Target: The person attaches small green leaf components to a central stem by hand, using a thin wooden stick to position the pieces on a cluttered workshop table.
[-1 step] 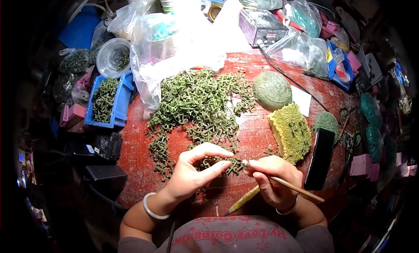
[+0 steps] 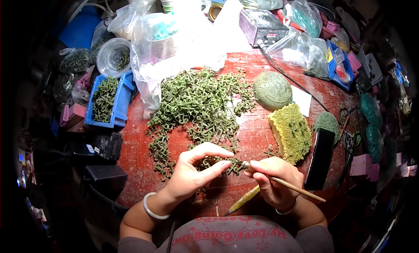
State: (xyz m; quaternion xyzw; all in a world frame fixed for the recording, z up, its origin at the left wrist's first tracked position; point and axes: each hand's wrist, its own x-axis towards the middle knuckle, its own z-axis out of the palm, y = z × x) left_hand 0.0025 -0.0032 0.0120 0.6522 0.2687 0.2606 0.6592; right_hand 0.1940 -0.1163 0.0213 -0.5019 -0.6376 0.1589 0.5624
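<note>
A thin wooden-handled tool [image 2: 301,191] with a silvery metal tip is pinched in my right hand [image 2: 279,176]. Its tip end points left, close to small green branched pieces [image 2: 235,166] on the table. My left hand [image 2: 196,168] hovers at the near edge of these pieces, thumb and forefinger apart, with nothing visible between them. Behind both hands spreads a large heap of similar curled green pieces [image 2: 192,98]. A yellow sponge [image 2: 290,133] with several dark green bits stuck on it sits beyond my right hand.
A yellowish pointed stick [image 2: 244,200] lies near my body. Right of the heap are a round green stone-like block [image 2: 273,90] and a black phone [image 2: 320,159]. A blue bin [image 2: 124,100] of green pieces stands left. A corded control box [image 2: 263,28] and plastic bags line the back.
My right hand and its tool have shifted very slightly to the right. My left hand and the heap look the same.
</note>
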